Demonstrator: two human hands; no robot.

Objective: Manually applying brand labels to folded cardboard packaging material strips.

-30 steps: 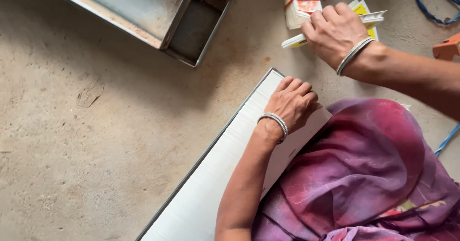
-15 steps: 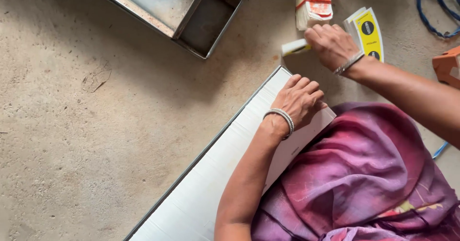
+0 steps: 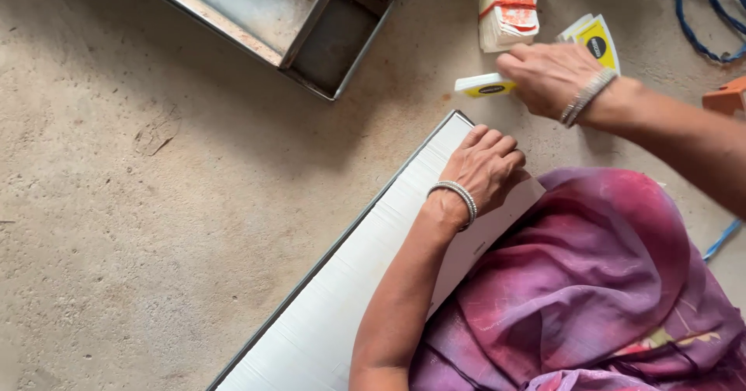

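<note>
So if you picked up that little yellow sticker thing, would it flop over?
Probably it would bend a bit: the yellow label looks thin and flat, like card or paper. It seems very light, since the right hand touches it with fingertips only. It shouldn't roll, lying flat on the concrete floor.

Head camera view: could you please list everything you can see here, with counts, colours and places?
Board: one, white, long, lying slantwise on the floor.
Label stack: one, white and yellow, at the right fingertips.
Yellow labels: a few, behind the right hand.
Banded bundle: one, white and orange, top centre.
Metal tray: one, grey, top left.
Cord: one, blue, top right.
Cloth: purple-pink, lower right.
Floor: bare, tan.
Left hand: resting on the board's end, bangled.
Right hand: touching the label stack, bangled.
</note>
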